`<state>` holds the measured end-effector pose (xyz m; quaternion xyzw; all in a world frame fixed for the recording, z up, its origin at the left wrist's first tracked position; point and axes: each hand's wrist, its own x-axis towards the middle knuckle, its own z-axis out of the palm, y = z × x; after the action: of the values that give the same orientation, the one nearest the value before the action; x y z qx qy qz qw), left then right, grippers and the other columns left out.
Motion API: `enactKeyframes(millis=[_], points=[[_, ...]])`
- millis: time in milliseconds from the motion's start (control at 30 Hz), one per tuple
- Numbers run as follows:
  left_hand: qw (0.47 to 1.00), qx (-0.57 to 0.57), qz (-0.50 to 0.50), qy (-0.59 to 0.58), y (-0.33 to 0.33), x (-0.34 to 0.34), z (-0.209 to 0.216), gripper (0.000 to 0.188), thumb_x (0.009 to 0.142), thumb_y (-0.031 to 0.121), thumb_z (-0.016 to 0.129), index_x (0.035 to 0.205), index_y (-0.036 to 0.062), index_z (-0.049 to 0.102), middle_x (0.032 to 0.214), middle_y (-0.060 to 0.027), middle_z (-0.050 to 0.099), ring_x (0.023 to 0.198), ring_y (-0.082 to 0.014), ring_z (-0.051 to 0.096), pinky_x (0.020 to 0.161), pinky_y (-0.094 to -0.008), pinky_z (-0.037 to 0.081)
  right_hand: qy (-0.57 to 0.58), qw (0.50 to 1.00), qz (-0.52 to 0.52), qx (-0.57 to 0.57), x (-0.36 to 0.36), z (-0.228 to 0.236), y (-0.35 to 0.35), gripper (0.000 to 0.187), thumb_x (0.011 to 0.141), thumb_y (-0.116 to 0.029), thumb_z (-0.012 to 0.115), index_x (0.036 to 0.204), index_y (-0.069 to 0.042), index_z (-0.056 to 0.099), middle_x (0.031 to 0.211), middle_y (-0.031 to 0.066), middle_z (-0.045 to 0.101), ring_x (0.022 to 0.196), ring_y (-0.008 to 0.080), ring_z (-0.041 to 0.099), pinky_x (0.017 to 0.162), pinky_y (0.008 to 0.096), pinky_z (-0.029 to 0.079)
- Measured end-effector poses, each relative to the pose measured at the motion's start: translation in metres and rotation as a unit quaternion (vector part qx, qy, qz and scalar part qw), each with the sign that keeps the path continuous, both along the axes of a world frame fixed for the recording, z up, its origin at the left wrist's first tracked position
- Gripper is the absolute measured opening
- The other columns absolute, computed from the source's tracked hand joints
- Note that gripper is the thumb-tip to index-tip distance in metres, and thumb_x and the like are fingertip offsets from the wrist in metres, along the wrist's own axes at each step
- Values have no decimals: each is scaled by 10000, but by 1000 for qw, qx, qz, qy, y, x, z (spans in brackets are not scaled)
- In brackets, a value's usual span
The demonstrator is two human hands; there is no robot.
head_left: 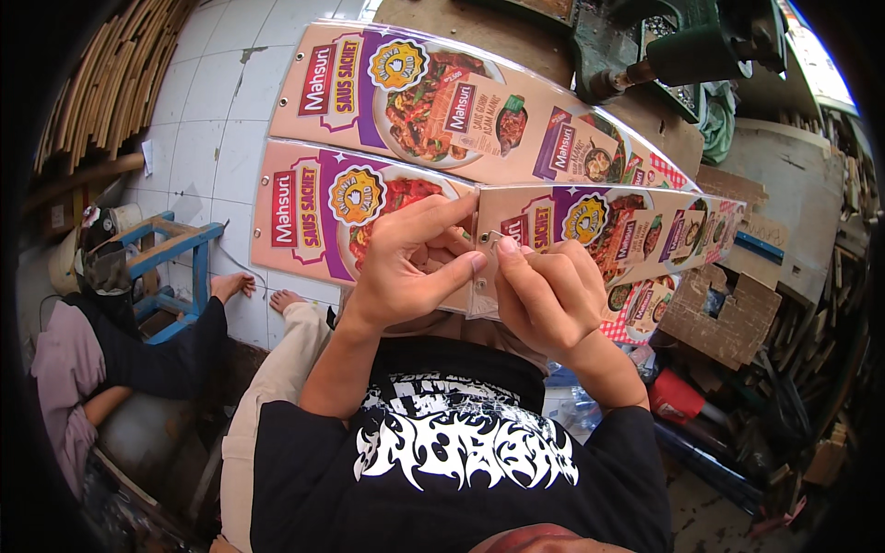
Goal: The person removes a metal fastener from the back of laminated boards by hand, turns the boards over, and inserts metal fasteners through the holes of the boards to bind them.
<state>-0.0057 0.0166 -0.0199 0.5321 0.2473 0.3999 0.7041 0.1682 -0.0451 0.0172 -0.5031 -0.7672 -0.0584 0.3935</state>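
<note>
Several long, glossy printed display panels with food pictures, purple bands and metal eyelets lie in front of me. One panel (396,101) is at the far side, and a second panel (318,207) lies nearer on the left. A third panel (636,230) overlaps the second one's right end. My left hand (410,263) is over the second panel, its thumb and index finger apart beside the overlap. My right hand (553,290) pinches a thin metal wire (496,233) between thumb and index finger, close to an eyelet (484,237) at the third panel's left edge.
A green machine (682,46) stands on the bench at the far right. Wooden strips (101,83) are stacked far left, near a blue wooden stool (175,263). Another person (111,359) sits at the left. A cut brown board (724,318) and a red object (676,396) are at right.
</note>
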Motion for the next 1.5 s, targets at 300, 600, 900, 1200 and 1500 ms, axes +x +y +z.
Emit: enactKeyframes(millis=[300,600,900,1200,1500], points=[[999,-10,10,31,0,0,4,546,790,-130,661,1319,-83,534,1044,-125,615,837,-141,691,694,-214,564,-45,999,8,21,-5,-14,1,331,619,33,674,945,87,688,716,92,560,528,171,471,461,296,357],[999,-36,12,10,-3,1,2,544,806,-124,670,1328,-97,519,1026,-104,601,851,-123,673,700,-208,563,65,997,-42,-18,-6,-15,-2,296,699,27,764,990,-2,718,649,19,534,501,162,492,449,295,354],[997,-76,13,2,-4,3,5,558,827,-130,651,1358,-90,485,1060,-104,584,895,-140,668,748,-228,573,121,991,-61,2,-13,-18,-6,285,711,41,771,987,2,709,653,31,566,505,166,484,466,303,337],[997,-83,-4,1,-1,2,7,570,826,-131,648,1368,-67,487,1077,-104,590,923,-166,680,778,-249,582,125,990,-61,-15,-13,-16,-10,341,737,80,775,1055,-8,690,680,59,568,526,173,510,471,278,394],[997,-79,-8,9,2,2,9,573,822,-120,660,1367,-68,490,1031,-83,577,915,-175,682,780,-248,583,94,993,-64,-13,-11,-14,-10,378,720,53,768,1088,16,689,772,61,617,586,189,546,520,300,438]])
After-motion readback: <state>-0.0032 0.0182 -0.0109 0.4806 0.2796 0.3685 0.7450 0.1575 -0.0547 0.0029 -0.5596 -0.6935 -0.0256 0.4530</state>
